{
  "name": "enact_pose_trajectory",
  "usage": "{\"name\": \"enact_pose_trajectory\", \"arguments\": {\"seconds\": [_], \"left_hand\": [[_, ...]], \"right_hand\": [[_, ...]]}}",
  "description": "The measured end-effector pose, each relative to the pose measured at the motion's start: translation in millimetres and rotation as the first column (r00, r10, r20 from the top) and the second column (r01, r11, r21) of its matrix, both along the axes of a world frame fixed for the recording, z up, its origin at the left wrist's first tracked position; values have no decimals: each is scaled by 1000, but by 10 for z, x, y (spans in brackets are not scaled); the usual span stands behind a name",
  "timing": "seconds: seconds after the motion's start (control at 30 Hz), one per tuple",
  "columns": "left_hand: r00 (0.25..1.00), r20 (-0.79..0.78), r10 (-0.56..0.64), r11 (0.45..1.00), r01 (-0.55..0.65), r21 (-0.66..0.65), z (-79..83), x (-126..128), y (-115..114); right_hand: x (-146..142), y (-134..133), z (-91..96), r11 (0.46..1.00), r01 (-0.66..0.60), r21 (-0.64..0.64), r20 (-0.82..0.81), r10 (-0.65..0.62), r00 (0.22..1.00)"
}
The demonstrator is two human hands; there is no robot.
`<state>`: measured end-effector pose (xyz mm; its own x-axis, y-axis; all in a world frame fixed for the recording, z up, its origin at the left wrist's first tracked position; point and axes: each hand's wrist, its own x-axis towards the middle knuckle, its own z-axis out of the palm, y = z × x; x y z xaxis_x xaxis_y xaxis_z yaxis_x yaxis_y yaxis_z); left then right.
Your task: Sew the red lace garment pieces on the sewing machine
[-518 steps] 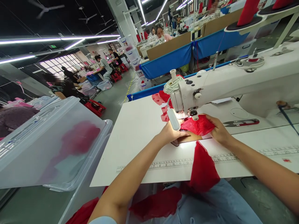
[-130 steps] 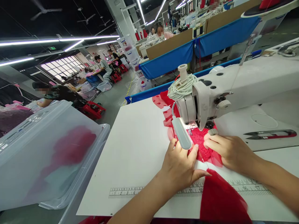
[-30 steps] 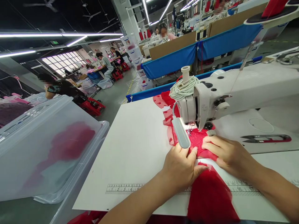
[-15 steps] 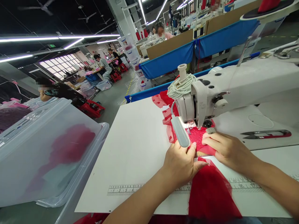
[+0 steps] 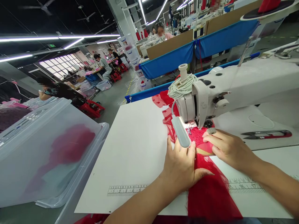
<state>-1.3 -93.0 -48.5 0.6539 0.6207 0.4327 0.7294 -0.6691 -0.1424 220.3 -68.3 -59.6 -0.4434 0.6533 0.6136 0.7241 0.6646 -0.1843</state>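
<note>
Red lace fabric (image 5: 196, 136) lies under the needle area of a white sewing machine (image 5: 252, 79). My left hand (image 5: 179, 165) rests with fingers spread on the near left side of the fabric, its thumb stretched over a sheer red length (image 5: 210, 189) that runs down over the table's front edge. A grey lamp (image 5: 181, 132) partly hides its fingertips. With bent fingers my right hand (image 5: 227, 147) pinches the right edge of the lace, beside the presser foot (image 5: 189, 131). Ruffled sheer red fabric (image 5: 168, 116) spreads behind the lamp.
Thread snips (image 5: 266, 134) lie on the machine bed at right. A printed ruler (image 5: 126, 190) runs along the front of the white table (image 5: 116, 152). A translucent plastic bin (image 5: 46, 155) stands at left. Several people work at tables farther back.
My left hand's fingers have spread wider, and its thumb has moved slightly right and down. My right hand has lifted slightly at the fabric edge. The sheer red length has shifted a little.
</note>
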Motion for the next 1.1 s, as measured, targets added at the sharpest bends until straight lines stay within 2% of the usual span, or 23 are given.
{"name": "enact_pose_trajectory", "arguments": {"seconds": [0.27, 0.47, 0.73, 1.1], "left_hand": [[1000, 7, -27, 1000, 27, 0, -62, 20, -22], [999, 22, -37, 999, 36, 38, -74, 25, -3], [999, 26, -29, 999, 29, -16, -89, 27, 37], [1000, -1, 19, 1000, -19, -1, -99, 14, 97]], "right_hand": [[-9, 22, -2, 999, 11, -34, -26, -12, 1000], [-2, 39, -16, 1000, 1, -13, -16, -1, 1000], [30, 72, -60, 998, -14, -59, -22, 13, 1000], [-23, 78, -6, 1000, -12, 27, -3, 12, 1000]]}}
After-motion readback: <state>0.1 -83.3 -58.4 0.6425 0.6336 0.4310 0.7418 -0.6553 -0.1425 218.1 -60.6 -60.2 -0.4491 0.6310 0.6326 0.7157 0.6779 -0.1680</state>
